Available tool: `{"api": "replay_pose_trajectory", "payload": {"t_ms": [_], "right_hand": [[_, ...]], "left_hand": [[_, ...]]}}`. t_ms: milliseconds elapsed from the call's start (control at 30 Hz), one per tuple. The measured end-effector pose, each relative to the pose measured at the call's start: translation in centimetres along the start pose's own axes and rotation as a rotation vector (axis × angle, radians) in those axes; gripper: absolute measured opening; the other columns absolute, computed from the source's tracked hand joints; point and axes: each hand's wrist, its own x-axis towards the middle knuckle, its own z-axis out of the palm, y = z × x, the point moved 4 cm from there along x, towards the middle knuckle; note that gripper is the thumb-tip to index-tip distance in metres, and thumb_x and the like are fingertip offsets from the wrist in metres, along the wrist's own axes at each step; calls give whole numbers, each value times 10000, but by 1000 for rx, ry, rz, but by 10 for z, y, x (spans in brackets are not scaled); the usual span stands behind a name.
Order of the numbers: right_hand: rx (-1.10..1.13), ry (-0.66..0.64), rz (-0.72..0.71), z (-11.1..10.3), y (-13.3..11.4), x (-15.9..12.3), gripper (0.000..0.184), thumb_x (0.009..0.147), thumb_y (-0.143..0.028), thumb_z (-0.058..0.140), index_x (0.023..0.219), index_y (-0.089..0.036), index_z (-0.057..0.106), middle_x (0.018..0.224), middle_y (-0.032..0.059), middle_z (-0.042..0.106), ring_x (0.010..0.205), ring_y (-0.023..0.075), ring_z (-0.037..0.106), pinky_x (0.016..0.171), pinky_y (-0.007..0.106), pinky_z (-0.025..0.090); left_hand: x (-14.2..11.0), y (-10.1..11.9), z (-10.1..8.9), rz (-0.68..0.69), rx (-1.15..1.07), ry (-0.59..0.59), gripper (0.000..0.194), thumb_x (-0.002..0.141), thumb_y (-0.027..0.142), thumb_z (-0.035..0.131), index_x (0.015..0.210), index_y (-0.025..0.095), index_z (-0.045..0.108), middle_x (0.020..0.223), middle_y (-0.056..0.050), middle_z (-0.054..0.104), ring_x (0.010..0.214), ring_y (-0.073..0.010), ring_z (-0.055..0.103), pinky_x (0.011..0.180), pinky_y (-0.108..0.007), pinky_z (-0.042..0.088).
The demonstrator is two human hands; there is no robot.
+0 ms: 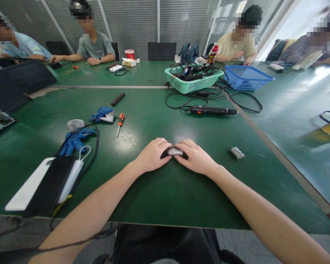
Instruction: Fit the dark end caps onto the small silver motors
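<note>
My left hand (154, 156) and my right hand (195, 156) meet over the green table. Between them they grip a small black-and-silver object (175, 151), one hand at each end. Its silver middle shows, while fingers cover much of the black ends; its exact kind is unclear. To the right of my right hand lies a small silvery metal piece (237, 152). A screwdriver (121, 121) with an orange-and-black handle rests beyond my left hand. Farther off, a black power screwdriver (213, 110) lies on its side, with a cable around it.
Blue gloves (74, 141), a clear round container (76, 124), a black phone (51, 185) and cables lie left. A black bar (118, 99) lies farther back. A green basket (191, 86) of cables and tools stands beside a blue basket (246, 79). Several people sit around the table (170, 198).
</note>
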Motion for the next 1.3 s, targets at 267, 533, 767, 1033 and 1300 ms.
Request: {"api": "replay_pose_trajectory", "payload": {"t_ms": [267,533,767,1033,1300], "right_hand": [[35,4,18,-1,3,-1,255,933,-284,620,1181,-227,636,1095,108,664,1031,292,627,907,477,550],[48,41,43,-4,10,-4,260,956,-356,618,1181,-233,654,1104,108,688,1029,288,656,904,456,559],[82,39,28,-2,8,-3,202,936,-293,617,1124,-222,641,1074,95,694,1004,271,650,895,437,545],[95,22,34,-4,9,-3,251,914,-293,633,1156,-228,628,1076,96,696,990,271,654,876,432,549],[101,24,-11,-2,4,-3,262,949,-336,631,1198,-253,637,1141,98,694,1066,283,651,931,457,552]], "left_hand": [[0,1,-2,-5,-2,14,262,925,328,636,1151,201,599,1095,-72,627,1038,-243,585,934,-420,506],[-1,1,-3,-5,-2,19,270,915,332,641,1148,203,597,1103,-74,632,1038,-246,584,925,-417,500],[-2,2,-7,-46,45,49,237,873,312,653,1071,194,600,1058,-79,633,1015,-255,568,896,-420,491],[-3,0,-4,-32,47,30,210,899,341,655,1045,196,611,1037,-70,634,1013,-251,564,897,-414,490],[-1,0,-1,17,29,-11,258,950,410,620,1105,203,629,1068,-77,642,1038,-252,570,921,-415,493]]}}
